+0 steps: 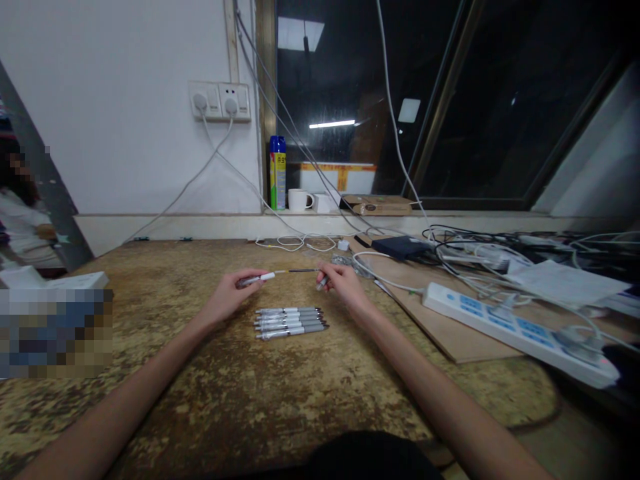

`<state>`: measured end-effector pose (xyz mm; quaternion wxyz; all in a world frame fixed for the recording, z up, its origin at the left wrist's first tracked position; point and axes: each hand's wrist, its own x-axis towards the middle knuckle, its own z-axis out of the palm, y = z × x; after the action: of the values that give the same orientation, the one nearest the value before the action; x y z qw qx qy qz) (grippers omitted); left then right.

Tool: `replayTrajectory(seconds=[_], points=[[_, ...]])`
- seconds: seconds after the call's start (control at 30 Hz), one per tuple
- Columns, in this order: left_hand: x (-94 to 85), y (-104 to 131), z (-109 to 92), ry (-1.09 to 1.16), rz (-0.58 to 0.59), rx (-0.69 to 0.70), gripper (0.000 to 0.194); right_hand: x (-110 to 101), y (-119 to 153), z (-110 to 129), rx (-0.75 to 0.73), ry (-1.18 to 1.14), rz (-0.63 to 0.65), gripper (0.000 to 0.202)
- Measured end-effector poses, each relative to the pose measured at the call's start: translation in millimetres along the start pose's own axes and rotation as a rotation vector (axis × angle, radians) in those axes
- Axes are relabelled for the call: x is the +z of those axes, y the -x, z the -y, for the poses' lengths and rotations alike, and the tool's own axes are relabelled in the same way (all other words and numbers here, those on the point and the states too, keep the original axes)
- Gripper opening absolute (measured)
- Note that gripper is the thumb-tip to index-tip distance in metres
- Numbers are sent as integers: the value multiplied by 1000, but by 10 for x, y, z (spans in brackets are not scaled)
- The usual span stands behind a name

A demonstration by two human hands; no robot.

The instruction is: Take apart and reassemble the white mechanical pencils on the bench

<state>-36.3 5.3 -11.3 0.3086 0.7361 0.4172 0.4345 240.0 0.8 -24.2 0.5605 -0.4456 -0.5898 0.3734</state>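
Note:
A white pen barrel (261, 277) is pinched in my left hand (233, 291), pointing to the right. From its end a thin pen refill (301, 271), pale on the left and dark on the right, stretches across to my right hand (344, 285). The right fingertips are closed at the refill's dark end. A small greyish pen part (323, 283) also shows under those fingers; its exact shape is blurred. Nearer to me, several white and grey pens (290, 323) lie side by side in a row on the worn wooden table (240, 393), their dark tips to the right.
A white power strip (515, 332) with plugs rests to the right on a brown board (450, 327). Tangled cables (480, 250) and a dark flat box (400, 247) lie behind. On the sill stand a spray can (277, 175) and a white mug (299, 199). A person (23, 213) is at far left.

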Motion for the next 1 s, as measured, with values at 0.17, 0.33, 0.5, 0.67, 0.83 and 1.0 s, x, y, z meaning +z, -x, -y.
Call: replayTrajectory(seconds=[0.17, 0.33, 0.5, 0.67, 0.83, 1.0], points=[[14, 8, -3, 26, 21, -37, 40, -19, -4, 20, -4, 13, -14, 49], [22, 18, -49, 38, 33, -12, 41, -22, -14, 11, -3, 25, -42, 50], [33, 34, -85, 38, 65, 8, 41, -21, -15, -4, -15, 42, -21, 50], [38, 20, -55, 39, 49, 21, 35, -36, -29, -25, -46, 101, -22, 52], [33, 14, -70, 50, 47, 17, 33, -46, -37, -38, -90, 170, -11, 53], [48, 42, -130, 40, 62, 40, 35, 35, 27, 16, -186, 240, 70, 46]])
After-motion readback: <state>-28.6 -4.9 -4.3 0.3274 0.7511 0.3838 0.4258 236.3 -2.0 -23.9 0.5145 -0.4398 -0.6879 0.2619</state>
